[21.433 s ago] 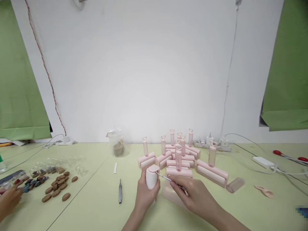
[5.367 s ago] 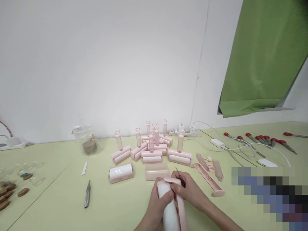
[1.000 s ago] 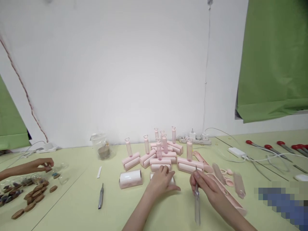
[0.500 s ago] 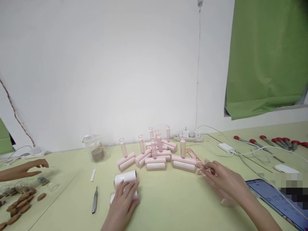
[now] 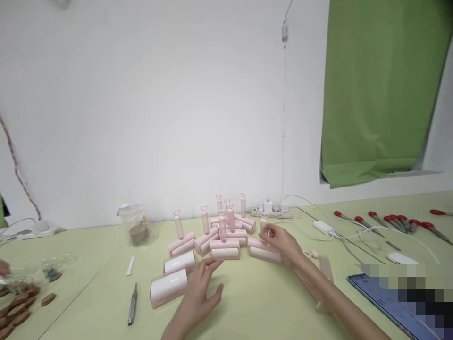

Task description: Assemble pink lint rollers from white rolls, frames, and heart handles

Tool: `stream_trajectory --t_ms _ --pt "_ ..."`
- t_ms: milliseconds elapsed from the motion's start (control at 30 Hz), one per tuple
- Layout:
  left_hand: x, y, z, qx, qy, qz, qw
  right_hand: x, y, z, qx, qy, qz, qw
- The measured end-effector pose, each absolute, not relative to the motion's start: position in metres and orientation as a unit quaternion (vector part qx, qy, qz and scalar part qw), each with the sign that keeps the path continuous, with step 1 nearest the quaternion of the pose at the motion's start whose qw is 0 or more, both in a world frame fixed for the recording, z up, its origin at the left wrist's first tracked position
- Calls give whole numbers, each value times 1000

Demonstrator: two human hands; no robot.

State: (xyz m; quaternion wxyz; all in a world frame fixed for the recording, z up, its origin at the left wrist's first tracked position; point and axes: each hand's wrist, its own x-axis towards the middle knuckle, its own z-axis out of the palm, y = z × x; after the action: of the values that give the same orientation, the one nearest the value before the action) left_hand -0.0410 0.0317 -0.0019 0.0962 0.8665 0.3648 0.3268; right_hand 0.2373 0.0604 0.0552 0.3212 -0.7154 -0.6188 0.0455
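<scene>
My right hand (image 5: 281, 240) has its fingers closed on the upright handle of a pink lint roller (image 5: 264, 253), which stands at the right end of a group. My left hand (image 5: 202, 289) is open, fingers stretched, just right of two white rolls. The nearer white roll (image 5: 169, 285) sits in a pink holder; the farther one (image 5: 179, 262) lies right behind it. Several more pink lint rollers (image 5: 225, 249) with heart-topped handles are grouped behind my hands. Loose pink handle parts (image 5: 326, 269) lie under and beyond my right forearm.
To the left are a metal pen-like tool (image 5: 132, 304), a white strip (image 5: 130, 266) and a plastic bag (image 5: 136, 226). Cork pieces (image 5: 21, 307) and another person's hand (image 5: 4, 267) are at far left. Rightward lie a phone (image 5: 384, 302), cables and red-ended tools (image 5: 396, 222).
My right hand has moved left from the loose pink parts to the lint roller's handle. The left hand has slid right, off the white rolls. The other person's hand has drawn back leftward.
</scene>
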Motion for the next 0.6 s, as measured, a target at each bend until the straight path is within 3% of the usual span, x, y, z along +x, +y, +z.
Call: stream_trajectory --t_ms 167,267,400,500,600 --pt "-19 29 -9 810 366 394 235 210 25 56 -647 -662 28 376" --pt "-17 28 -3 780 334 426 313 187 8 50 -545 -720 137 408" --pt "-18 20 20 769 239 424 415 158 -6 30 -405 -780 293 376" --pt "-14 17 27 755 228 370 490 149 -14 20 -405 -780 312 361" --pt "-7 19 19 720 226 381 535 156 -18 21 -446 -733 320 402"
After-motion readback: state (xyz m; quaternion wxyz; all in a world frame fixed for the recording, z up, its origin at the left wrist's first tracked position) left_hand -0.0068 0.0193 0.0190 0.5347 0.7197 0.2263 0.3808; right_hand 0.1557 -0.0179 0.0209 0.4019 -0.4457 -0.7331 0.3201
